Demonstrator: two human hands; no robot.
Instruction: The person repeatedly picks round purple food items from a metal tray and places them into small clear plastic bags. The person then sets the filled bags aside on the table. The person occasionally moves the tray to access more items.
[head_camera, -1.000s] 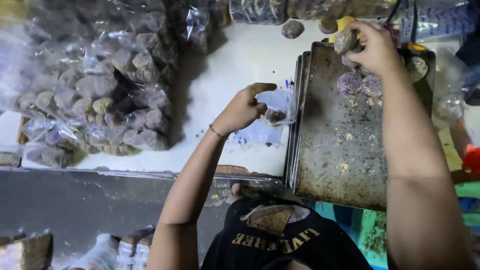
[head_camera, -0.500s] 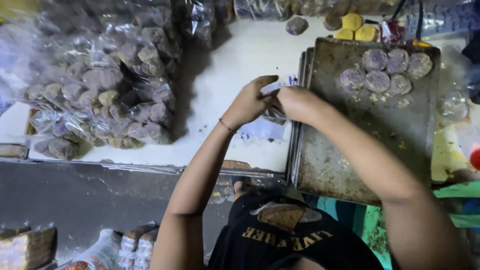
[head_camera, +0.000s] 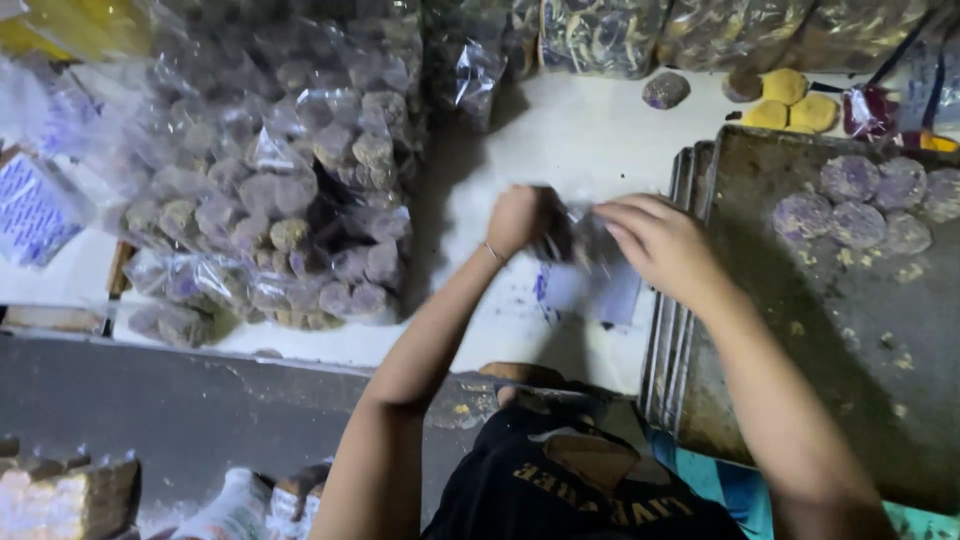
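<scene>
Head view: left hand (head_camera: 522, 220) and right hand (head_camera: 660, 245) meet over the white surface (head_camera: 520, 130), both on a small clear plastic bag (head_camera: 578, 240) held between them. Left hand closed in a fist on the bag's left end; right hand's fingers curled on its right end, exact pinch blurred. Bag's long axis runs hand to hand, equally near both. Metal tray (head_camera: 850, 340) lies just right of the right hand, purple cookies (head_camera: 860, 200) at its far end, beyond that hand. Heap of bagged cookies (head_camera: 270, 200) sits well left of the left hand.
</scene>
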